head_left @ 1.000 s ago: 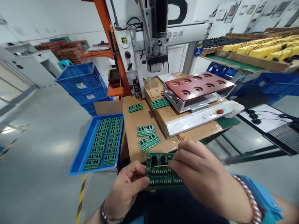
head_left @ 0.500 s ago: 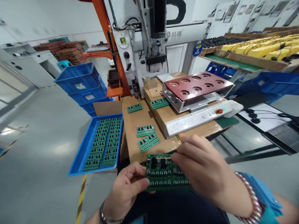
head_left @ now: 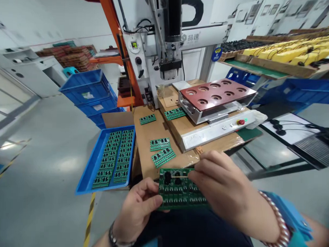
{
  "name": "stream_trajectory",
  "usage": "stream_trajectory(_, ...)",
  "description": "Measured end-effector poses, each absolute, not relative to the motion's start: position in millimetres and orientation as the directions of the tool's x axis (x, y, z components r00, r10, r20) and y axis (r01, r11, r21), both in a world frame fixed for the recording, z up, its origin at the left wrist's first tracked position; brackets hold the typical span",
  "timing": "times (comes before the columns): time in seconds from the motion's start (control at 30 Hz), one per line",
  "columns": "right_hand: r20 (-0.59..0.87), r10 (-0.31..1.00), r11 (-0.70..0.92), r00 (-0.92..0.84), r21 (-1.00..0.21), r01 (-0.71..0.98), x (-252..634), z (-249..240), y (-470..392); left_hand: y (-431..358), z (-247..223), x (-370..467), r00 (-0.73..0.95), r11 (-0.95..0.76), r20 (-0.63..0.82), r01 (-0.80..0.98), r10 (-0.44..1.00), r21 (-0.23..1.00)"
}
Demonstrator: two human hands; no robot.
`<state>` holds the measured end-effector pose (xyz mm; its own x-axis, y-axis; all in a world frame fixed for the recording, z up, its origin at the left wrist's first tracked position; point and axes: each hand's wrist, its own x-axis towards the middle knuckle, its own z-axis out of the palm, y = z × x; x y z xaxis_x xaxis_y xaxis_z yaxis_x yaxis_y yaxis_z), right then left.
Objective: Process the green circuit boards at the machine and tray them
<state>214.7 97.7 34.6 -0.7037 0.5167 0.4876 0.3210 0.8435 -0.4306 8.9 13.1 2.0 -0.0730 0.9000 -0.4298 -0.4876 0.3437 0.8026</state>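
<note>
My left hand (head_left: 142, 205) grips the left edge of a green circuit board (head_left: 175, 194), thumb on its face and fingers behind. The board is held tilted toward me above my lap, with black round parts along its top and rows of small parts below. In my right hand (head_left: 221, 183) a thin wooden stick (head_left: 181, 176) is pinched, pointing left across the upper part of the board. Its tip is at the leftmost black part (head_left: 167, 178). My right hand hides the board's right end. Two more circuit boards (head_left: 163, 157) lie on the bench just beyond.
A blue tray (head_left: 83, 174) with rows of circuit boards stands left of the bench (head_left: 146, 137). Behind rises a machine with a red fixture plate (head_left: 216, 94) and a white control bar (head_left: 218, 129). Blue crates (head_left: 86, 86) are stacked at the left.
The stick's tip has moved slightly down against the leftmost black part. The board has shifted a little left, and my left hand with it.
</note>
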Motion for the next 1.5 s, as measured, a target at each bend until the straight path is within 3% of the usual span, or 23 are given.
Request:
stream_trajectory(0.97,0.431,0.527,0.828,-0.732,-0.454,0.329,211,33,108,24,-2,1,-0.109,0.371,-0.481,-0.497,0.87,0.784)
stream_trajectory(1.23,0.499,0.58,0.799,-0.644,-0.503,0.33,210,12,139,62,-24,-48,-0.354,0.254,-0.437,-0.458,0.827,0.852)
stream_trajectory(1.5,0.498,0.566,0.81,-0.656,-0.484,0.331,194,10,157,67,-17,-40,-0.279,0.319,-0.489,-0.484,0.827,0.815)
